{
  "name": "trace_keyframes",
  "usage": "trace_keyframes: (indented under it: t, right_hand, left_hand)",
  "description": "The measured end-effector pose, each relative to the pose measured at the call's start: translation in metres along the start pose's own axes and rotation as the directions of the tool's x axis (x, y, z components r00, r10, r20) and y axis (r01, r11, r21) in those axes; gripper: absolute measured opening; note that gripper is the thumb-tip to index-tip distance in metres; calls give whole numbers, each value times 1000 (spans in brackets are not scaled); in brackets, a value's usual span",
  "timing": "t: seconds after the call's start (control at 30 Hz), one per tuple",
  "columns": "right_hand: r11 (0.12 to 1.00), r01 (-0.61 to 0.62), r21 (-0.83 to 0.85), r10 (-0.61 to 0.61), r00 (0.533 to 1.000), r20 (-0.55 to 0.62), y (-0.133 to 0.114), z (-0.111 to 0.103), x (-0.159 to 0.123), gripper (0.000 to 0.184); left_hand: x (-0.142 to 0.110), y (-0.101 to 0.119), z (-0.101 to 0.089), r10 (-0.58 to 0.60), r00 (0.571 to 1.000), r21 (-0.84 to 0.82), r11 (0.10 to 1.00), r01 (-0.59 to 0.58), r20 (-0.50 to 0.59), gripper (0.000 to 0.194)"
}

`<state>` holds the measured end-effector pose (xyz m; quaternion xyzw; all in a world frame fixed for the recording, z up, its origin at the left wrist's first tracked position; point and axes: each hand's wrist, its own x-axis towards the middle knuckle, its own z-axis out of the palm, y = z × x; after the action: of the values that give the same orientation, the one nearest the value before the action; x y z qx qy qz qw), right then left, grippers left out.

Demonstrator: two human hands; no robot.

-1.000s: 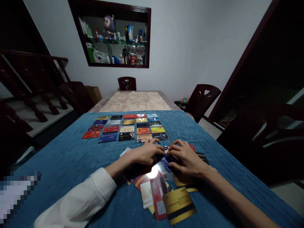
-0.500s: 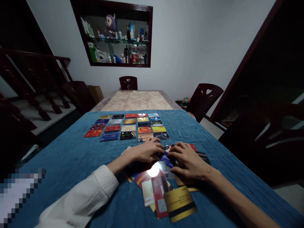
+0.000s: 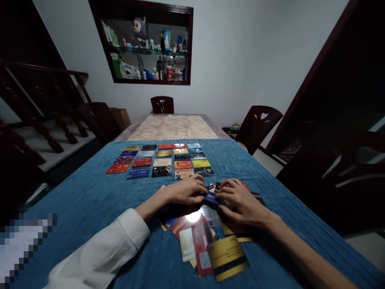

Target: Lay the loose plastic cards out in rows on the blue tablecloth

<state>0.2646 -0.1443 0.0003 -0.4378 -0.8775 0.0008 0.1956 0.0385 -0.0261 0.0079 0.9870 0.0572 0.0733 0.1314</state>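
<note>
— What do the two hands have between them in the head view?

— A dark blue card. The left hand comes in from the left in a white sleeve, and the right hand comes in bare-armed from the right. Their fingertips meet at that card, which sits just above the loose pile of cards on the blue cloth covering the worktop.

— Are the fingers closed on it?

— The left fingers are curled down with their tips at the card's left end. The right fingers are bent over its right end. Both hands pinch the card at its edges; whether it is lifted clear of the pile I cannot tell.

— And the pile itself?

— It lies under and just in front of the hands, cards overlapping at angles. A gold card with a black stripe is nearest the camera, a red card beside it to the left, and a pale one further left. A bright glare sits on a card right below the hands.

— Anything farther out?

— A neat grid of cards laid face up in rows on the cloth, well apart from the hands. Beyond it the bare marble-patterned tabletop, dark wooden chairs around it, and a wall cabinet with a plush toy and bottles.
</note>
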Motion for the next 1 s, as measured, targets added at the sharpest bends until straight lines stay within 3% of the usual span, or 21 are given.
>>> trace_keyframes:
  t: [0.27, 0.5, 1.0]
  right_hand:
    - [998, 50, -23, -53, 986, -159, 5, 2, 0, 18]
    - [998, -28, -61, 9, 958, -288, 15, 10, -1, 19]
    - [972, -232, -21, 229, 968, -106, 27, 17, -4, 9]
  left_hand:
    - [1, 0, -3, -28, 995, -45, 999, 24, -94, 24]
    - [4, -3, 2, -128, 969, -42, 992, 122, -213, 25]
    - [6, -1, 10, -184, 933, -171, 976, 135, -311, 23]
